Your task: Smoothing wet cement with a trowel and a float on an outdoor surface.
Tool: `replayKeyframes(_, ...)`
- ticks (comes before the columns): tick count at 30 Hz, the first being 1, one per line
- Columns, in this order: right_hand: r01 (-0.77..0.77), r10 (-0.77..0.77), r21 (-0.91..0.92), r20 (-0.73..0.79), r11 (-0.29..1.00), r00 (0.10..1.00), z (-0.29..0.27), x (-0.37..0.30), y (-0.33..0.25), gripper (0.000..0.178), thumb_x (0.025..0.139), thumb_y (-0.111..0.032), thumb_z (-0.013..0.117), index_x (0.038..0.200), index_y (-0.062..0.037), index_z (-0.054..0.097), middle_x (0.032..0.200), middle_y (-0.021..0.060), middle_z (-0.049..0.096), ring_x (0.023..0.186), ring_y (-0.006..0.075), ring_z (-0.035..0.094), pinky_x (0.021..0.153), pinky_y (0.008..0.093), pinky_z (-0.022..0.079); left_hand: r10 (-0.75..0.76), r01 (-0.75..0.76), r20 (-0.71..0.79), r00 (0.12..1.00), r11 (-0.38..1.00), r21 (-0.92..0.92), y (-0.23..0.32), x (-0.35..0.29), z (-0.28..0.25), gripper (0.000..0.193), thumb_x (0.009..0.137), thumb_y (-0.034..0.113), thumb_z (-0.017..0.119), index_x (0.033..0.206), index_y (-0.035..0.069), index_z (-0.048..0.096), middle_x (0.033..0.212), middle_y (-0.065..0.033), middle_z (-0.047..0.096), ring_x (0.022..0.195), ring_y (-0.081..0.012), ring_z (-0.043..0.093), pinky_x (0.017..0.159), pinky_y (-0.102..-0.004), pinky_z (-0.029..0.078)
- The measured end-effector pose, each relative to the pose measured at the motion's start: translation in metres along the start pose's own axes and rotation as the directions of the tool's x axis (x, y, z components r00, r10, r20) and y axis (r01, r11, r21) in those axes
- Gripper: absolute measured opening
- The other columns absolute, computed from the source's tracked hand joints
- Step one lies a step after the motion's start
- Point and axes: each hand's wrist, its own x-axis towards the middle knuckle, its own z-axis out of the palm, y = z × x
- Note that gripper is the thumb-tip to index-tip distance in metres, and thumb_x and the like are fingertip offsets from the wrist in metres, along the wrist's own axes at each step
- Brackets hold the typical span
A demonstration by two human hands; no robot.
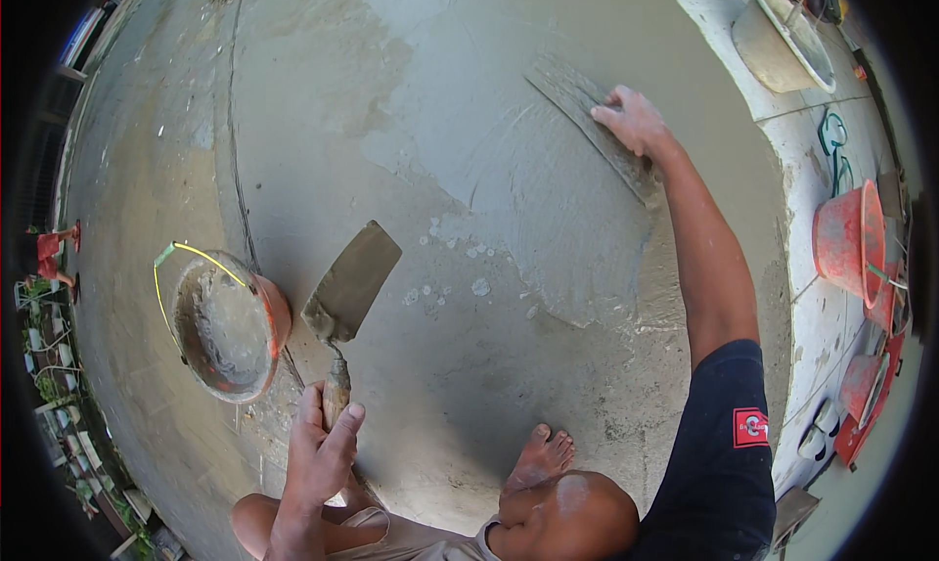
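My left hand (323, 448) is closed round the wooden handle of a trowel (357, 277), whose wide metal blade points away from me, smeared with cement. Out to the right, my right hand (636, 121) grips a long flat plastering float (595, 126), which lies against the wet grey cement (558, 238). Smooth, shiny cement spreads around the float, and rougher bare floor lies closer to my feet. To the left of the trowel stands an orange bucket (277, 316) with a yellow handle, coated inside with cement and holding grey, watery mix.
A whitish bucket (768, 47) stands at the far right on pale tiles (802, 160). Below it are a teal cord (834, 140), a red bucket (841, 243) and a pair of slippers (820, 429). Potted plants (64, 414) line the left edge. My bare foot (541, 458) rests on the floor.
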Motion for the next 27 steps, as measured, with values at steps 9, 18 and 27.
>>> replayKeyframes(9, 0.443, -0.371, 0.099, 0.723, 0.891, 0.583, 0.014, -0.115, -0.064, 0.037, 0.079, -0.037, 0.064, 0.101, -0.0074, 0.065, 0.093, 0.0193, 0.068, 0.090, 0.0359, 0.067, 0.080, 0.0490, 0.052, -0.036, 0.040, 0.046, 0.998, 0.996, -0.083, -0.002, 0.011, 0.012, 0.037, 0.098, 0.022, 0.065, 0.124, 0.000, 0.050, 0.073, 0.0034, 0.051, 0.056, -0.0037, 0.046, 0.050, -0.0204, 0.039)
replayKeyframes(18, -0.474, 0.471, 0.053, -0.254, 0.879, 0.845, -0.055, -0.317, 0.137, 0.046, 0.094, -0.034, 0.064, 0.128, -0.0040, 0.055, 0.109, 0.0254, 0.068, 0.100, 0.0421, 0.067, 0.090, 0.0486, 0.051, 0.036, -0.029, 0.159, 0.987, 0.999, -0.045, -0.004, 0.011, 0.023, 0.032, 0.098, 0.020, 0.064, 0.120, 0.001, 0.052, 0.071, 0.0029, 0.051, 0.055, -0.0048, 0.047, 0.048, -0.0213, 0.039)
replayKeyframes(27, -0.482, 0.091, 0.731, 0.506, 0.483, 0.858, 0.040, -0.343, -0.044, 0.060, 0.093, -0.029, 0.061, 0.147, -0.0094, 0.041, 0.106, 0.0195, 0.067, 0.075, 0.0229, 0.070, 0.078, 0.0407, 0.056, 0.054, -0.055, 0.199, 0.979, 0.998, 0.001, -0.009, 0.007, 0.023, 0.029, 0.097, 0.020, 0.066, 0.115, 0.002, 0.052, 0.071, 0.0020, 0.052, 0.054, -0.0061, 0.049, 0.048, -0.0232, 0.041)
